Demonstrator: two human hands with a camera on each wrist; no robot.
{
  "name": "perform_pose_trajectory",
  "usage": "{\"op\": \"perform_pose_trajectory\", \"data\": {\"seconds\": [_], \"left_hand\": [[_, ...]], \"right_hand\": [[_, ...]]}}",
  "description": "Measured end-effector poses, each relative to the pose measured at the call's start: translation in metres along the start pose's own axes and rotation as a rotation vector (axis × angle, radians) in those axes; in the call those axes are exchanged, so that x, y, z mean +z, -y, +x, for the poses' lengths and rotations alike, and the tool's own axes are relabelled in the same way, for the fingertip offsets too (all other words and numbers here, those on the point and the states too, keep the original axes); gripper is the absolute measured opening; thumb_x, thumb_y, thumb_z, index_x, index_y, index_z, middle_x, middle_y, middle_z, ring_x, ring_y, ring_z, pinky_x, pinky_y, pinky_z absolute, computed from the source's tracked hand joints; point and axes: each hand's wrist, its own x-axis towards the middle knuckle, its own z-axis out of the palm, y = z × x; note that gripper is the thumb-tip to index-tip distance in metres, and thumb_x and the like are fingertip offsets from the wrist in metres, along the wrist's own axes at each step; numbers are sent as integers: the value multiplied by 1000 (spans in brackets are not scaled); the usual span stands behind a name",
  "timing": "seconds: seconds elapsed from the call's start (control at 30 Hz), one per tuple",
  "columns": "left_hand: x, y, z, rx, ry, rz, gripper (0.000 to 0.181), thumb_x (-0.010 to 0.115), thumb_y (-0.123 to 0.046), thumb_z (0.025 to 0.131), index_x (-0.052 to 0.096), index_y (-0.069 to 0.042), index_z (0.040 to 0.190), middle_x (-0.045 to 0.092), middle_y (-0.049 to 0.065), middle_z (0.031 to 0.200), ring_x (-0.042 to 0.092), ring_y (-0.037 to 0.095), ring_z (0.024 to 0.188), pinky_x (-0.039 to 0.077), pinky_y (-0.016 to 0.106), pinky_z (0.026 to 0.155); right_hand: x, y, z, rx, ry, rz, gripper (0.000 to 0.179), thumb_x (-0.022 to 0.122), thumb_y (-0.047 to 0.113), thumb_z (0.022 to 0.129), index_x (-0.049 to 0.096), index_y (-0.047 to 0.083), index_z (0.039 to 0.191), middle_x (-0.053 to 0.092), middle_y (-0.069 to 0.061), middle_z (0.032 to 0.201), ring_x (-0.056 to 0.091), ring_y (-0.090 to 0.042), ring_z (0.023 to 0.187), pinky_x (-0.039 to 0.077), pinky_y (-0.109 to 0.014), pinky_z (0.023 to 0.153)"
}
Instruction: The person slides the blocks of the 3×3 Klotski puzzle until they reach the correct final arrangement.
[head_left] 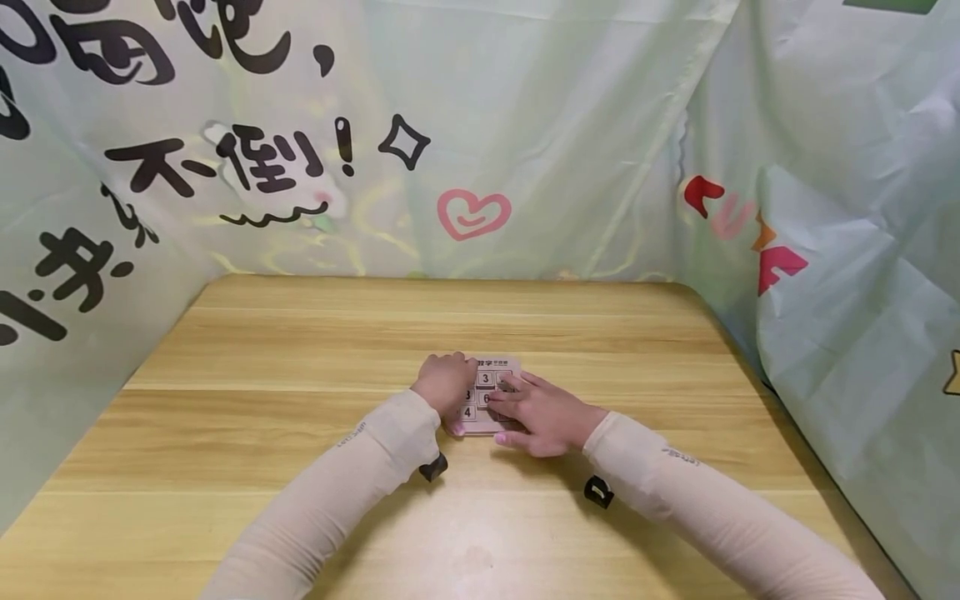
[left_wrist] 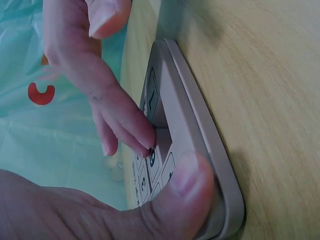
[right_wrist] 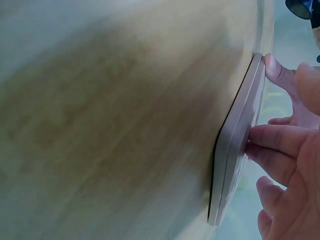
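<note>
On a table (head_left: pixel 300 358), tray (head_left: pixel 482 430) of numbered tiles (head_left: pixel 485 378), left hand (head_left: pixel 442 387) — fingers clamped on tray, right hand (head_left: pixel 549 418) — fingers straight, touching tiles.

Pale beige left sleeve (head_left: pixel 318 500), matching right sleeve (head_left: pixel 720 512), lightly creased fabric, small dark lettering (head_left: pixel 681 455) on both, black fitting (head_left: pixel 433 467) below one, another black piece (head_left: pixel 598 492) with a pale detail below the other, bare left hand (head_left: pixel 444 383), bare right hand (head_left: pixel 546 417).

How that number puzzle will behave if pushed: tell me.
The number puzzle looks stiff, its thick rim unbent. Lying low and flat on the table, it probably won't roll or tip. Its tiles may slide, as a gap shows among them.
</note>
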Motion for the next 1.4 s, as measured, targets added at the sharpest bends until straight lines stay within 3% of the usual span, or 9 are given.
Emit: {"op": "perform_pose_trajectory", "data": {"seconds": [0.27, 0.47, 0.87, 1.4], "left_hand": [[0, 2, 1, 12, -16, 3, 97, 96, -43, 39, 56, -6, 119, 61, 9, 105, 59, 25, 99, 49, 42, 87], [0, 1, -1, 6, -20, -2, 96, 95, -42, 38, 57, -6, 118, 61, 9, 104, 60, 25, 98, 50, 42, 87], [1, 0, 0, -8, -9, 15, 100, 95, -42, 41, 55, -6, 125, 62, 10, 111, 59, 25, 103, 48, 43, 91], [0, 0, -2, -6, 8, -4, 101, 96, -41, 42, 54, -6, 127, 61, 9, 114, 58, 25, 106, 48, 43, 92]], "right_hand": [[-6, 9, -7, -35, 31, 4, 55, 45, 46, 100, 58, 4, 133, 54, -9, 138, 30, -37, 139, 20, -54, 114], [-4, 7, -6, -52, 11, -12, 55, 44, 45, 100, 58, 3, 132, 54, -10, 138, 32, -38, 138, 23, -54, 114], [4, -12, 13, 85, 15, -22, 65, 43, 49, 99, 43, 2, 144, 41, -12, 149, 21, -36, 143, 16, -49, 117], [2, -11, 15, 85, 46, -13, 66, 42, 50, 100, 43, 2, 144, 40, -13, 149, 20, -36, 143, 15, -49, 117]]}}
